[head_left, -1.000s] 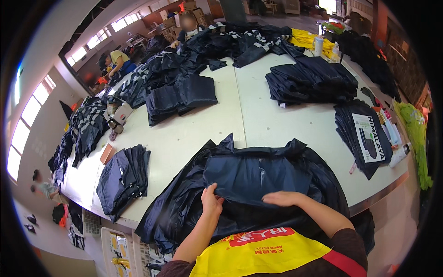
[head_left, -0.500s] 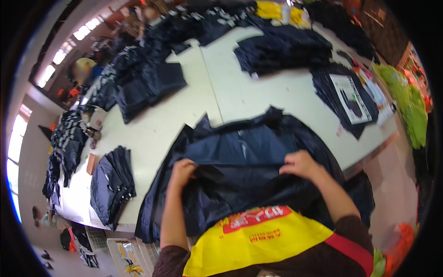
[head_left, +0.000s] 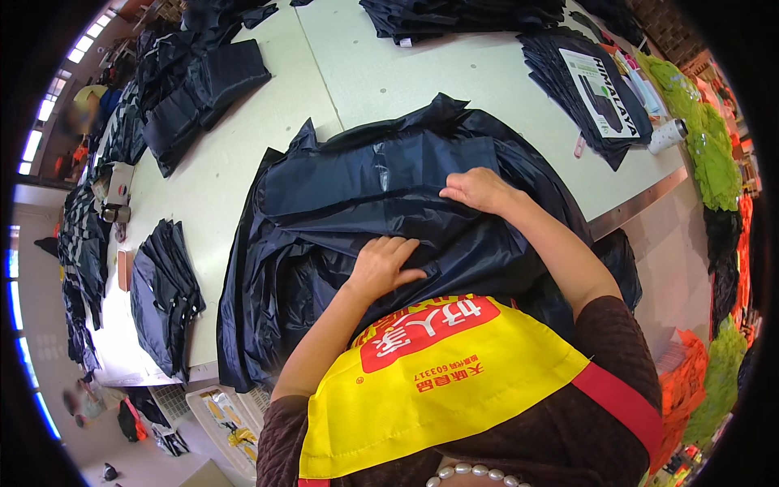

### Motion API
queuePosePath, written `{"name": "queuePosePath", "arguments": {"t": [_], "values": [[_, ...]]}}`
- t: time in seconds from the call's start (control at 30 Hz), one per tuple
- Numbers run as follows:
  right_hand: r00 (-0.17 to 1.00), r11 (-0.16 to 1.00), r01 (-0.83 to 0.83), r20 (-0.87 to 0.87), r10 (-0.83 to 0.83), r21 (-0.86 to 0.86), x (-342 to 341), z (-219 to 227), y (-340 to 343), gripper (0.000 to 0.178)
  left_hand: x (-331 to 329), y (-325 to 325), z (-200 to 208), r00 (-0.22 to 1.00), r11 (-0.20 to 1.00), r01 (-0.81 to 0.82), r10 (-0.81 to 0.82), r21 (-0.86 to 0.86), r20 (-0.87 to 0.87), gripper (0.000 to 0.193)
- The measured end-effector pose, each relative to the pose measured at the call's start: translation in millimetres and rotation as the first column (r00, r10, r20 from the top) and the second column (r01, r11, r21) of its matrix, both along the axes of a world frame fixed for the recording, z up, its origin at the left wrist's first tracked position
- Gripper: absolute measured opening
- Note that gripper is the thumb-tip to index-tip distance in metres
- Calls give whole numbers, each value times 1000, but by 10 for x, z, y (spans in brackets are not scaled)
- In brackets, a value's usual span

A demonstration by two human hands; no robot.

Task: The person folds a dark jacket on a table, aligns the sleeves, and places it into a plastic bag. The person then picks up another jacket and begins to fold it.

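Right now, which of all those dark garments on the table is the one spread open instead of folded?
The big navy jacket under both hands: left hand, right hand. The others lie folded in stacks, like the pile at the left edge.

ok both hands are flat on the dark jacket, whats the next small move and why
Probably slide the right hand outward to smooth the dark navy shiny fabric jacket. The fabric beside it looks creased, while the left hand rests near the front edge and could keep the fold in place.
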State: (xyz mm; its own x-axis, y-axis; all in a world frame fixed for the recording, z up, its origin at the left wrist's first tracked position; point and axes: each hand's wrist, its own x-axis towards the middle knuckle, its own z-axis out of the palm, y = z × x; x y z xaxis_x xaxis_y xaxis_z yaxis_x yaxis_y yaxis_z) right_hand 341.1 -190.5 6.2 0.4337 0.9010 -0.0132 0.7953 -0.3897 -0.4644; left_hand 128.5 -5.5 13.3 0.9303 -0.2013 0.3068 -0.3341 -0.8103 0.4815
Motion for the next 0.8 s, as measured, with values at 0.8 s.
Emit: {"name": "queuePosePath", "arguments": {"t": [0.8], "values": [[980, 996, 73, 181, -80, 47, 621, -589, -20, 44, -268, -217, -153, 888, 977, 212, -184, 18, -421, 21]]}}
